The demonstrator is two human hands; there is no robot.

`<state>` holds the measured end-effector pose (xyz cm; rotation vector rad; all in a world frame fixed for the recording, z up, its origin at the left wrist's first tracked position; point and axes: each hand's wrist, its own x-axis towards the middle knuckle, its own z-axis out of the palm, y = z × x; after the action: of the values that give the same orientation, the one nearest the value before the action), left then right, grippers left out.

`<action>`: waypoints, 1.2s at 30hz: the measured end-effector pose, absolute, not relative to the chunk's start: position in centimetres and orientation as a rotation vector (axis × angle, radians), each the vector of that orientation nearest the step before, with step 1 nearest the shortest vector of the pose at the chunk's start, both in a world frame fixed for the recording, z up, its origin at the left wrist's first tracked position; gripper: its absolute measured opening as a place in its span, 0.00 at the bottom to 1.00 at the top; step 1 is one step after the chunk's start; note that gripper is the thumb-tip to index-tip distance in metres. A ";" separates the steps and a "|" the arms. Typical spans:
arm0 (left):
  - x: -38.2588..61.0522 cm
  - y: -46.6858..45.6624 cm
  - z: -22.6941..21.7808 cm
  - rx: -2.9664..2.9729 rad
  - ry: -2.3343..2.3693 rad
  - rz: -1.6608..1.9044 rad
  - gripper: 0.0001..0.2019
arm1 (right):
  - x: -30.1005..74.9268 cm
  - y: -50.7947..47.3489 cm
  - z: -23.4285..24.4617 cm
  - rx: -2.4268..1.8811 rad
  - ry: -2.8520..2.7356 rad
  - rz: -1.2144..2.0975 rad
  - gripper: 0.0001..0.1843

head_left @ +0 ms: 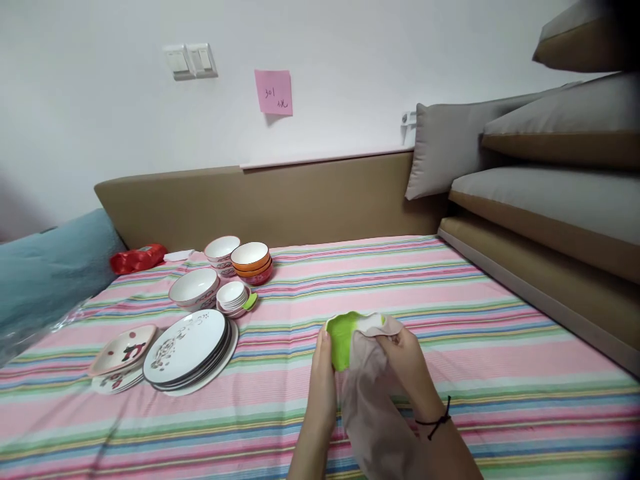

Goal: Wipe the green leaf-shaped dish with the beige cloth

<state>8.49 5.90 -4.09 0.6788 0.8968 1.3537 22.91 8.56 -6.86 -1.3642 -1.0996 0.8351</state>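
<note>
My left hand grips the left rim of a small green dish, held tilted above the striped bedspread. My right hand, with a dark cord round its wrist, is closed on a beige cloth and presses it against the dish's inner side. The cloth hangs down between my forearms and covers the right part of the dish.
To the left lie a stack of large white plates, a pink patterned dish, a white bowl, small stacked saucers, orange bowls and another white bowl. Grey cushions are piled at right; a red bag sits by the headboard.
</note>
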 end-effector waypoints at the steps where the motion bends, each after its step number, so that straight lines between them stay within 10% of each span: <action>1: 8.7 6.0 -4.2 0.638 0.881 1.421 0.26 | 22.7 8.5 -6.8 -1.329 -1.102 0.871 0.15; 18: 9.9 6.5 -4.8 0.341 0.995 1.457 0.22 | 24.5 7.8 -5.9 -1.748 -1.485 0.505 0.16; 26: 9.8 6.7 -2.8 0.218 0.701 1.595 0.23 | 22.7 7.8 -6.7 -1.387 -1.192 1.172 0.18; 36: 8.5 7.1 -2.7 0.258 0.649 1.646 0.24 | 21.0 7.2 -6.5 -1.326 -1.277 1.252 0.15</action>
<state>8.47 7.12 -2.71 0.2576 0.6494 1.6458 21.02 7.20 -6.49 -1.3264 -1.2773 1.2524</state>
